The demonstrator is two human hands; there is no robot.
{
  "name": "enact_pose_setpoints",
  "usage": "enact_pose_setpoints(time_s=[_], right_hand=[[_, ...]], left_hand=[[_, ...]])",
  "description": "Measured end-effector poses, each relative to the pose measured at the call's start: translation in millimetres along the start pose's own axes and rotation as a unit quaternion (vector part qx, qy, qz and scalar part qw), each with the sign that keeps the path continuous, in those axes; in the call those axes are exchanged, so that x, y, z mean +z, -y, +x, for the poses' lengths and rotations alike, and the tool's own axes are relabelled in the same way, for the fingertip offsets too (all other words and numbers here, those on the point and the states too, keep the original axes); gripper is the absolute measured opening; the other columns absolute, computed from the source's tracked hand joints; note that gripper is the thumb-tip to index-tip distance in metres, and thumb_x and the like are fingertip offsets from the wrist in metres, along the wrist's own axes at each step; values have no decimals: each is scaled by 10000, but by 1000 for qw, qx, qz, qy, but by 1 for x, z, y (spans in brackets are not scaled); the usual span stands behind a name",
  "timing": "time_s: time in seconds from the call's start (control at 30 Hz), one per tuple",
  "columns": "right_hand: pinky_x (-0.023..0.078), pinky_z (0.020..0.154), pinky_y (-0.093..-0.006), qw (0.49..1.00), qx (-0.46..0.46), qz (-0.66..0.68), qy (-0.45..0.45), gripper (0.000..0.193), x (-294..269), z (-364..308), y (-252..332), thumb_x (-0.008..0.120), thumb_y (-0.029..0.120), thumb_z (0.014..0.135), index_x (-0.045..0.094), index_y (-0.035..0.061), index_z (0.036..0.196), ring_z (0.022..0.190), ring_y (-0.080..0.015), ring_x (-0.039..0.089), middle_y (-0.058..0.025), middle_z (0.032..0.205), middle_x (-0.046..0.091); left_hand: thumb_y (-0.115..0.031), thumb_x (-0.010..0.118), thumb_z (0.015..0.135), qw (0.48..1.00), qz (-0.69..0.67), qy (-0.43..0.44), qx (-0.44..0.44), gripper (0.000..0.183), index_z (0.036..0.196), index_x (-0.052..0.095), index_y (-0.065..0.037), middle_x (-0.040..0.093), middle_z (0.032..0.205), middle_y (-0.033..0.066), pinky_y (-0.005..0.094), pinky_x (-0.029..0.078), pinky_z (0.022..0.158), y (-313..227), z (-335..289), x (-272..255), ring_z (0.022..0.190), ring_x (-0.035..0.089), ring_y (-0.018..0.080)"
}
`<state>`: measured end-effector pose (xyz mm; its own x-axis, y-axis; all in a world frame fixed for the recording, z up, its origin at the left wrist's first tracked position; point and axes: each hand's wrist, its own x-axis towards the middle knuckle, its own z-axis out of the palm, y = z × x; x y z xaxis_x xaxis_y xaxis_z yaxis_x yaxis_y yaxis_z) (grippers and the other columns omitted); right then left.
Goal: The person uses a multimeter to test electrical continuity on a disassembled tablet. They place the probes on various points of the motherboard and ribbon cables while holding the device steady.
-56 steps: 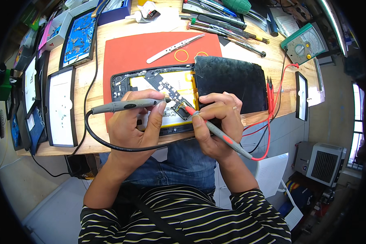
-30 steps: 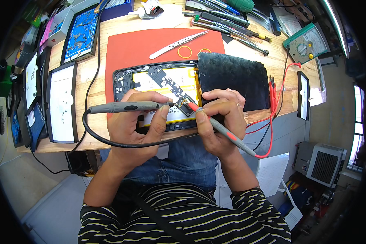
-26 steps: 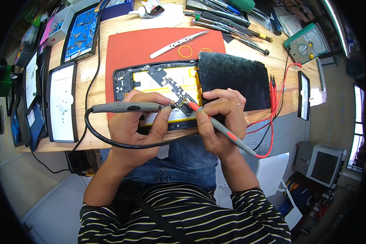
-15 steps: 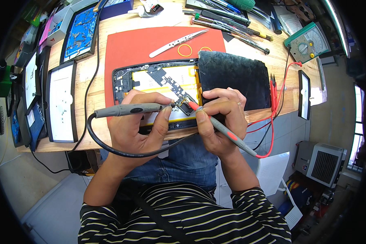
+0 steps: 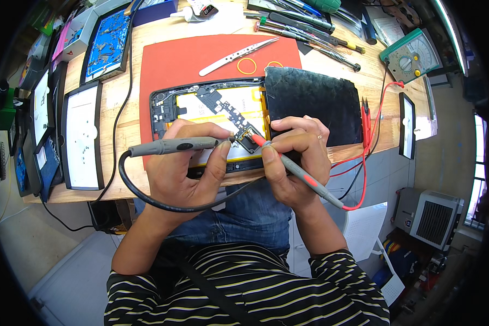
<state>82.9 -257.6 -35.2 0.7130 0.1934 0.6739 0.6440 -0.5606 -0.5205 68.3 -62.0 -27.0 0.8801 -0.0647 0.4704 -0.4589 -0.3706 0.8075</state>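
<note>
My left hand (image 5: 187, 163) pinches a grey multimeter probe (image 5: 171, 145) with a black lead. In my right hand (image 5: 296, 157) is a second multimeter probe (image 5: 309, 181), grey and red, with a red lead. Both tips converge at the lower end of a narrow dark circuit board (image 5: 231, 115); whether they touch it is too small to tell. The board lies slanted across the battery of an opened tablet (image 5: 165, 100). A dark screen panel (image 5: 312, 106) lies beside the tablet on the right. My fingers hide part of the tablet's near edge.
Metal tweezers (image 5: 236, 57) and yellow rubber bands (image 5: 246, 66) rest on a red mat (image 5: 171, 60). A green analog multimeter (image 5: 410, 58) stands at the far right, near several screwdrivers (image 5: 309, 39). Shallow trays (image 5: 83, 138) line the left; cables cross the wooden table (image 5: 119, 106).
Almost nothing differs. The left probe's back end has shifted very slightly to the right; both hands keep their grip and place.
</note>
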Motion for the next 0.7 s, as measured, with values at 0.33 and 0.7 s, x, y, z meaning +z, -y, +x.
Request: enact_pose_setpoints(time_s=[0.33,0.7], right_hand=[[370,889,-422,999,4,41,8,147,-5,-2,0,726,91,750,593,111,809,909,-199,647,-5,755,649],[363,893,-429,999,6,45,12,132,-5,-2,0,712,106,761,587,100,804,878,-203,655,-8,703,640]], left_hand=[[16,714,818,1000,1,-3,5,168,972,653,-10,661,871,89,249,467,552,-1,1,0,687,617,131],[22,709,815,1000,-3,-3,-5,173,974,652,-14,667,881,92,257,485,573,-2,1,0,711,631,147]])
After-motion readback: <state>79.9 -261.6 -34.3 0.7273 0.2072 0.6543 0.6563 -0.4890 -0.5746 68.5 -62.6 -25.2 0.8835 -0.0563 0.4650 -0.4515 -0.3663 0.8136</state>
